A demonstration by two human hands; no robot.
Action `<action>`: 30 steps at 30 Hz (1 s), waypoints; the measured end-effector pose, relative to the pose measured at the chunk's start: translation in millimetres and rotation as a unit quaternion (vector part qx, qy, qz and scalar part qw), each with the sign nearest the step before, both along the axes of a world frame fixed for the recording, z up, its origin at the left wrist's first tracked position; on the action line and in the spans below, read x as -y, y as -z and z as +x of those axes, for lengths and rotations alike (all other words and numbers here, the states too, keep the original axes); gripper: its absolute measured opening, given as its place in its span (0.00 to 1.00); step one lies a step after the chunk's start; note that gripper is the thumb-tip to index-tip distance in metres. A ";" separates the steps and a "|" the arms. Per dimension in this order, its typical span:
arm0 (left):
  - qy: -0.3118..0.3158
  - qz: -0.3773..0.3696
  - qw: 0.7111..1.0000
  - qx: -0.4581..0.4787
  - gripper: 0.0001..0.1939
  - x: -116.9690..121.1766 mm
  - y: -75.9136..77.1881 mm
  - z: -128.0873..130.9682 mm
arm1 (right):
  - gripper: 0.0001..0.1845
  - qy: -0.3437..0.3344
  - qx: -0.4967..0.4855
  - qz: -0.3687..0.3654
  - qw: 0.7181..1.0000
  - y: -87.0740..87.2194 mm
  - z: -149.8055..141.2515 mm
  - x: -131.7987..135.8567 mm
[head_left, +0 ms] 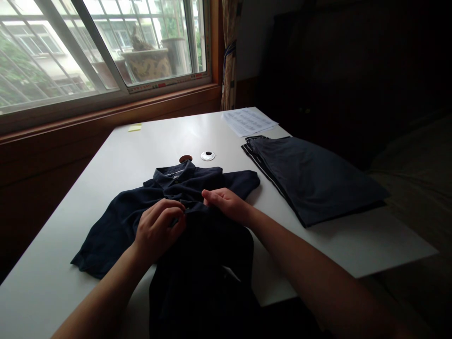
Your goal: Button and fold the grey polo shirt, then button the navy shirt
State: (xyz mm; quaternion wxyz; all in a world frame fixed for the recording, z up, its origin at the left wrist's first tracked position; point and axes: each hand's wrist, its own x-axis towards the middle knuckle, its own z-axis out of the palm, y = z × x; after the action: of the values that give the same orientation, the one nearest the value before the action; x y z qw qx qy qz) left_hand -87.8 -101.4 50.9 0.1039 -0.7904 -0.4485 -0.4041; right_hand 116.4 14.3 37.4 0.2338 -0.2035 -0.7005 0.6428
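Note:
A dark navy collared shirt (pixel 120 221) lies front up on the white table (pixel 81 183), its collar toward the far side and its lower part hanging over the near edge. Small buttons run down its front opening. My left hand (pixel 158 228) has its fingers curled and pinched on the fabric at the front opening, left of the middle. Just to the right, my right hand (pixel 226 202) grips the other side of the shirt front, thumb on top. A little of the cloth is raised between the two hands. The fingertips' exact hold is partly hidden.
Folded dark trousers or shorts (pixel 318 174) with striped edging lie on the table's right side. Printed sheets (pixel 249 121) are at the far end, and a yellow sticky note (pixel 134 127) at far left. Beyond the shirt are a metal-rimmed hole (pixel 208 156) and a brown disc (pixel 185 159).

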 end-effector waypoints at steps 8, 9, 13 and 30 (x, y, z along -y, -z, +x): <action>-0.010 -0.023 0.999 0.021 0.10 -2.3 -0.1 -0.2 | 0.29 -0.014 -0.040 -0.066 0.997 -8.8 8.3 1.0; -0.009 -0.023 0.999 0.022 0.10 -2.6 0.0 -0.1 | 0.28 -0.008 -0.048 -0.079 0.996 -10.2 9.1 0.9; -0.016 -0.026 0.999 0.025 0.10 -3.7 1.1 -0.8 | 0.26 0.011 -0.078 -0.125 0.989 -10.7 10.9 -0.5; -0.073 -0.173 0.982 -0.040 0.07 -14.6 9.0 -9.5 | 0.24 -0.236 -0.045 -0.147 0.959 -25.9 23.7 -4.5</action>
State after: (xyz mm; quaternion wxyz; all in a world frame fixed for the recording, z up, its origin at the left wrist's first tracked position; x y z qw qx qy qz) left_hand -97.3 -86.7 41.9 0.0127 -0.7771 -0.5633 -0.2805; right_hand 140.1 18.9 63.3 0.0742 -0.0356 -0.6148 0.7844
